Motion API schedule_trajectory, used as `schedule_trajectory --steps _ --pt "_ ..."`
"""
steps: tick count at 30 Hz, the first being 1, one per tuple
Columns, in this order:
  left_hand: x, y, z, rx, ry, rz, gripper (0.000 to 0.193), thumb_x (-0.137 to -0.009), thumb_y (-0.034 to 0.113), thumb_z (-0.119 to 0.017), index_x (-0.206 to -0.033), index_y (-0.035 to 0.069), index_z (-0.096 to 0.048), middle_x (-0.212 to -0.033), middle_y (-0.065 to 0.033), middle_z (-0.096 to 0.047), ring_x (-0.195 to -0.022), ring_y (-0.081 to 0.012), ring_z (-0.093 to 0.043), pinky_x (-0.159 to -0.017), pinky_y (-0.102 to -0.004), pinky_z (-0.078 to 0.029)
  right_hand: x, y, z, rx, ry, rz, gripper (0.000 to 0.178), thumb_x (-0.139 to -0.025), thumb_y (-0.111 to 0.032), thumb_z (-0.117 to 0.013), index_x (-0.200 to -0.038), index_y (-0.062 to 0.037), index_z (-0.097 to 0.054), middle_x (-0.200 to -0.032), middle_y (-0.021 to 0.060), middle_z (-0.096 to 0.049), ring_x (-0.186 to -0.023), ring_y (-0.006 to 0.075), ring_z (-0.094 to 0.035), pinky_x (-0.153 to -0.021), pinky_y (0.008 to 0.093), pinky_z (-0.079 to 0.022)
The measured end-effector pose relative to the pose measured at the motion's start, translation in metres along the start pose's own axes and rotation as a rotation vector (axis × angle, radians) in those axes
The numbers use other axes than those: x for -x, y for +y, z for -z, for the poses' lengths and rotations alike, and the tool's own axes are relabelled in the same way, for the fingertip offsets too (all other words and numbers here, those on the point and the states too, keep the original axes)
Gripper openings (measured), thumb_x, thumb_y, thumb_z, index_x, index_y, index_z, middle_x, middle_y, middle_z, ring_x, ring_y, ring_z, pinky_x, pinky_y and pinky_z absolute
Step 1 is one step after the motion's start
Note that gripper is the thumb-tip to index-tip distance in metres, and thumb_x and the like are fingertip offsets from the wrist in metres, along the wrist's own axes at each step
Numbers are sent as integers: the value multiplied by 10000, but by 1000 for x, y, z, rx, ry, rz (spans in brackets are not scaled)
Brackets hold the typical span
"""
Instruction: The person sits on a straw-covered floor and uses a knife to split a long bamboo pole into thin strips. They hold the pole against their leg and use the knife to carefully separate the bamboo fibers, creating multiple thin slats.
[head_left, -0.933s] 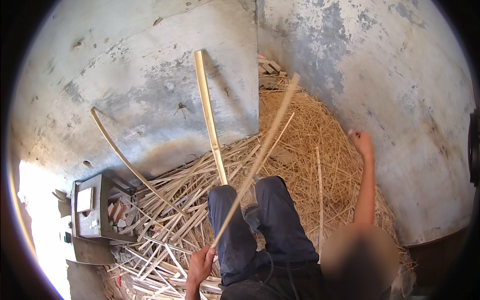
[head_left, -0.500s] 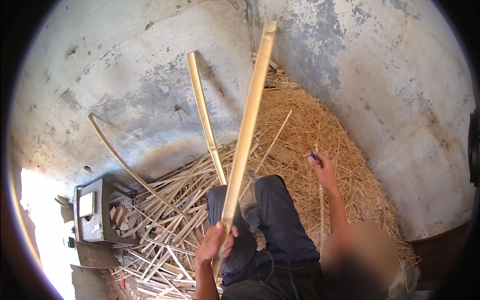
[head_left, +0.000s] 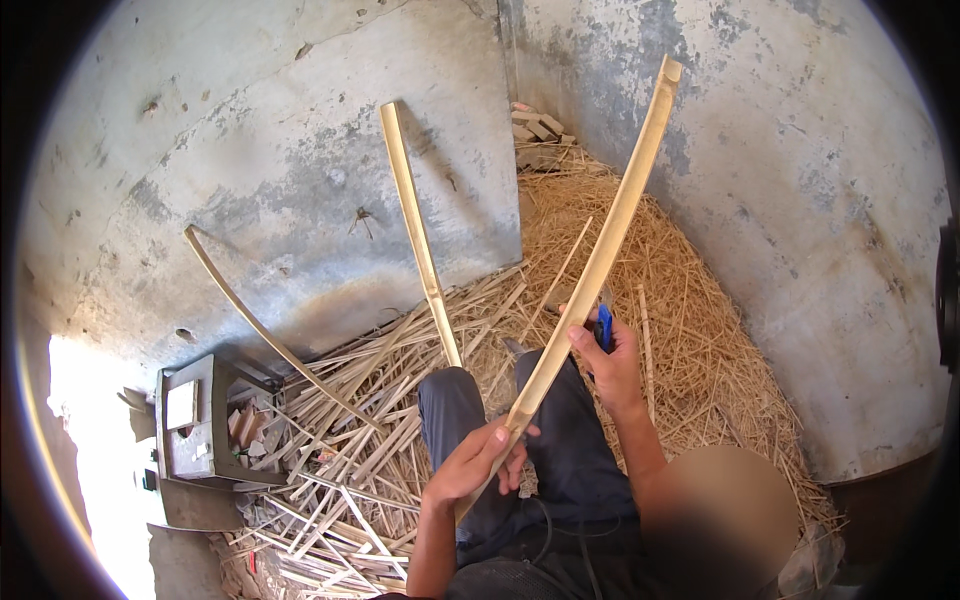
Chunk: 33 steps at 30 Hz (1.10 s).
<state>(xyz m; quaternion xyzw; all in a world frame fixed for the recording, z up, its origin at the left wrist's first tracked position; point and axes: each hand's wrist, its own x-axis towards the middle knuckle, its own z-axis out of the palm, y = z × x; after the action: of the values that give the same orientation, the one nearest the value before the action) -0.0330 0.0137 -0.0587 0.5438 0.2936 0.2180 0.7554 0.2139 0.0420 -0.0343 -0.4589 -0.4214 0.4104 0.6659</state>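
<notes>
A long split bamboo strip (head_left: 612,225) slants across my lap, its upper end tilted to the right toward the wall and its hollow face toward me. My left hand (head_left: 475,463) is closed around the lower part of the strip, over my thighs. Farther up, my right hand (head_left: 612,370) has its thumb against the strip. Held in that same hand is a small blue-handled tool (head_left: 604,328), partly covered by the fingers; its tip is hidden, so its exact kind cannot be made out.
Another split bamboo piece (head_left: 408,190) leans on the left wall, beside a thin curved strip (head_left: 245,300). Loose bamboo strips (head_left: 345,480) cover the floor at left. Straw-like shavings (head_left: 700,350) pile up at right. An old wooden box (head_left: 208,455) stands far left; bricks (head_left: 540,127) lie in the corner.
The bamboo strip has tilted to the right. My right hand has come in from the shavings side to touch it, bringing the blue tool. My left hand has shifted slightly right, still gripping the strip.
</notes>
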Motion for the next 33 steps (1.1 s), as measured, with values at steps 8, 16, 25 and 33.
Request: schedule_trajectory --steps 8,16,25,33 --pt "-16 10 4 0 69 40 684 -1140 538 -269 -1397 -28 -554 -905 -79 -673 -809 -169 -695 -693 -280 -560 0 -1 -1 18 19 7 319 -1003 -191 -710 -1264 -7 -713 -646 -116 -451 -514 2 -325 -484 223 -209" --pt "-15 21 -15 -367 289 -225 416 -1069 339 -649 -1317 6 -662 -833 4 -617 -717 -66 -536 -622 -228 -422 3 -10 11 49 19 60 424 -1004 -245 -727 -1308 44 -668 -987 24 -704 -935 85 -647 -812 264 -511" --pt "-13 51 -43 -436 564 -359 577 -814 260 -922 -1249 -23 -669 -836 -78 -672 -744 -104 -580 -686 -286 -508 41 -3 13 625 -222 596 324 -948 -346 -771 -1036 -40 -708 -840 96 -705 -660 238 -694 -568 332 -526" --pt "-16 54 -52 -421 554 -368 558 -814 266 -918 -1220 -24 -667 -900 -120 -727 -787 -143 -662 -733 -316 -543 49 7 7 754 -232 781 361 -956 -400 -744 -938 -44 -684 -739 88 -656 -569 251 -644 -504 347 -493"
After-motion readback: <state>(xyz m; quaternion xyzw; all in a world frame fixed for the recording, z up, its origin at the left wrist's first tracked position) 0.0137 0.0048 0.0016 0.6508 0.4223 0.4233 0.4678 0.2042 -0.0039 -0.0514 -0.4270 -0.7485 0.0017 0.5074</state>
